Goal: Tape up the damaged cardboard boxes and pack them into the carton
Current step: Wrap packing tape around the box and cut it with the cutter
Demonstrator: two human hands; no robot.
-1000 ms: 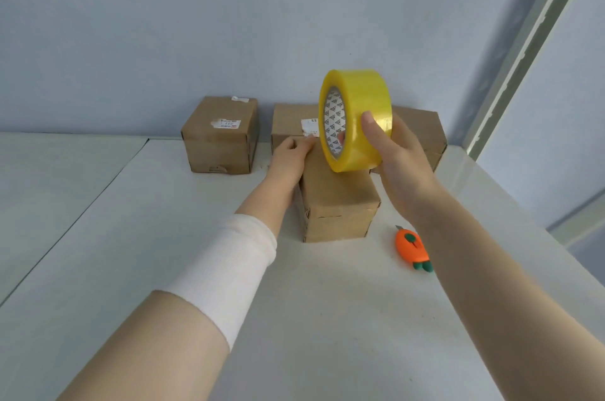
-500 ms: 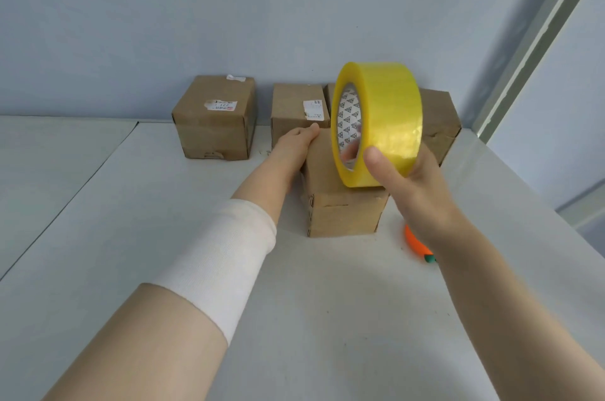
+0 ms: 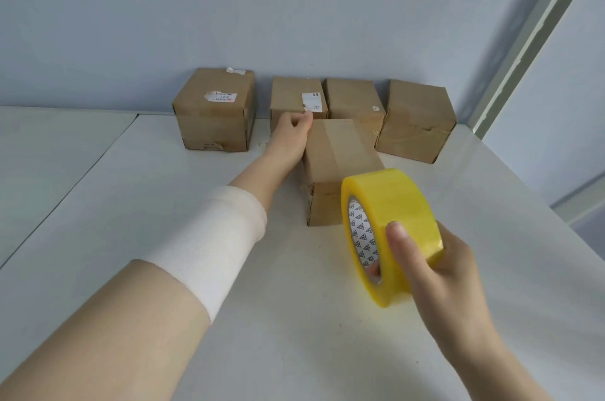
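Observation:
A small brown cardboard box [image 3: 340, 155] stands in the middle of the white table [image 3: 163, 204], with a glossy band running lengthwise along its top. My left hand [image 3: 289, 138] lies against its left side, fingers curled over the far left top corner. My right hand [image 3: 435, 276] grips a yellow tape roll [image 3: 393, 204] low in front of the box's near right corner, thumb on the outer face and fingers through the core. The roll hides part of the box's front.
Several more brown boxes line the wall: one at the left [image 3: 214, 112], two side by side behind the middle box [image 3: 294, 96] [image 3: 353, 102], and a torn one at the right [image 3: 415, 122]. A table seam [image 3: 82, 171] runs at the left.
My right hand has brought the tape roll down from above the box and toward me, to the front of the box. My left hand has stayed at the box's far corner.

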